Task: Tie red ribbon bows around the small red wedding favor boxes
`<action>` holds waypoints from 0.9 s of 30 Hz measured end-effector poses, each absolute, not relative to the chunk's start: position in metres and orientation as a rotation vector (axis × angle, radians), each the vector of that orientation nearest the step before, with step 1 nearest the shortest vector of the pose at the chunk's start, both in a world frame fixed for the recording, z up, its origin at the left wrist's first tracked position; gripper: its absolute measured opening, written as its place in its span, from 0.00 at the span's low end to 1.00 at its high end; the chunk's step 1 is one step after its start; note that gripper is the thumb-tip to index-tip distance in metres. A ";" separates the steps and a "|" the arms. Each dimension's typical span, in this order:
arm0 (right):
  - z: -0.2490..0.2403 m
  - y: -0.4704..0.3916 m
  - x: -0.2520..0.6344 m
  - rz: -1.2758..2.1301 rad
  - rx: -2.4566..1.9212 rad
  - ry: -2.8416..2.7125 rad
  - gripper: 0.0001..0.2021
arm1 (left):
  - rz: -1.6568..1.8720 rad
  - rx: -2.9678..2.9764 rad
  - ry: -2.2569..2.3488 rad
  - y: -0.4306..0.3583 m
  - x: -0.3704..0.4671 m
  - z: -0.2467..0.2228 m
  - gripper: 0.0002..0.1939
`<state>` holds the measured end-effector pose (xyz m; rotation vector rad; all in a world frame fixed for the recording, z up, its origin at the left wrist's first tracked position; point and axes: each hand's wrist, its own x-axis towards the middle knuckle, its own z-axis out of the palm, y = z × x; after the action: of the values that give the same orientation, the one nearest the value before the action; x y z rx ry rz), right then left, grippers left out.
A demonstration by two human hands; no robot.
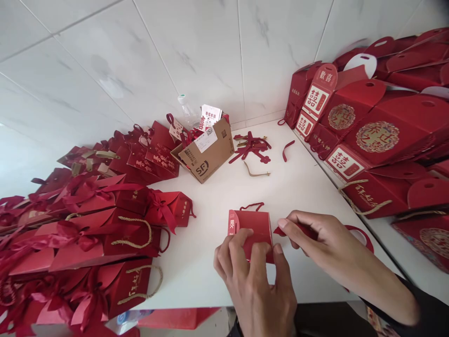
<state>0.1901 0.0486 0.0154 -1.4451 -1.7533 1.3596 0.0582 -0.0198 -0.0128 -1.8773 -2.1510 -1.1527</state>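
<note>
A small red gift box [257, 224] lies on the white table [203, 234], a thin dark red cord looping out at its far side. My left hand [256, 276] rests over the box from the near side, its fingers bent and spread around it, gripping its sides. Just right of the box, my right hand [312, 234] pinches a red ribbon [278, 231] between thumb and fingers. One end of the ribbon points at the box's right edge. More of it curves out beyond the right wrist [365, 236].
Red boxes with bows [105, 238] are stacked at the left. An open cardboard box [210, 154] stands near the tiled wall, beside loose red straps [250, 147]. Large red gift boxes [379, 131] fill the right side. A clear bottle [187, 110] stands behind the cardboard box.
</note>
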 end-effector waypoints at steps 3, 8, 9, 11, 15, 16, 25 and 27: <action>0.014 0.047 0.189 1.388 -1.435 -1.778 0.22 | -1.153 -1.873 -2.159 -0.020 0.063 -0.011 0.06; 0.008 0.046 0.191 1.358 -1.437 -1.828 0.21 | -1.202 -1.941 -2.176 -0.022 0.060 -0.007 0.07; 0.007 0.046 0.192 1.342 -1.437 -1.840 0.21 | -1.212 -1.946 -2.180 -0.021 0.056 -0.005 0.07; 0.006 0.045 0.192 1.313 -1.445 -1.861 0.22 | -1.211 -1.955 -2.167 -0.019 0.047 -0.003 0.08; 0.007 0.043 0.190 1.213 -1.457 -1.908 0.22 | -1.192 -2.068 -2.170 -0.012 0.031 0.003 0.10; 0.007 0.043 0.189 1.182 -1.463 -1.919 0.21 | -1.191 -2.115 -2.180 -0.010 0.028 0.004 0.11; 0.012 0.045 0.185 0.980 -1.478 -1.970 0.17 | -1.241 -2.192 -2.230 -0.004 0.024 0.006 0.11; 0.013 0.045 0.184 0.968 -1.464 -1.978 0.16 | -1.246 -2.201 -2.234 -0.004 0.024 0.006 0.11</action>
<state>0.1844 0.0446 0.0134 -1.4644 -1.9776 0.9678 0.0240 -0.0036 0.0063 -2.2007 -2.2338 -1.2457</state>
